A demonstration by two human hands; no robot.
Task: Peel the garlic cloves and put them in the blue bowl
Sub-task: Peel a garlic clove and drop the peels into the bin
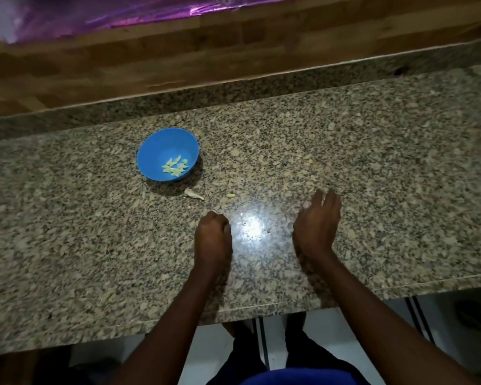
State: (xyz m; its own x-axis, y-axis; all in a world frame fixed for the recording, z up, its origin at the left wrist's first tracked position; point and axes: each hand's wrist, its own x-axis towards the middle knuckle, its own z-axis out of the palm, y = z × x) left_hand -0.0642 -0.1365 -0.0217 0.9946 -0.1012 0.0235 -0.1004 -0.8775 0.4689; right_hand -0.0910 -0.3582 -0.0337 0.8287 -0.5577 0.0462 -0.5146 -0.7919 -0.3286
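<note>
Here, two bare hands hover over a speckled worktop [345, 140] near its front edge.
The left hand [213, 234] is clenched, seemingly on nothing; the right hand [317, 220] hangs loose. The blue bowl [150, 151], toward the back-left, holds peeled garlic cloves [175, 166]; a peel scrap [192, 193] and one loose clove [230, 195] lie before it.

We are in a home kitchen. We stand at a shiny speckled stone counter [345, 140]. At ten o'clock sits a blue bowl [167, 154] holding peeled garlic [175, 166]. Wooden boards [178, 51] run along at twelve o'clock.
</note>
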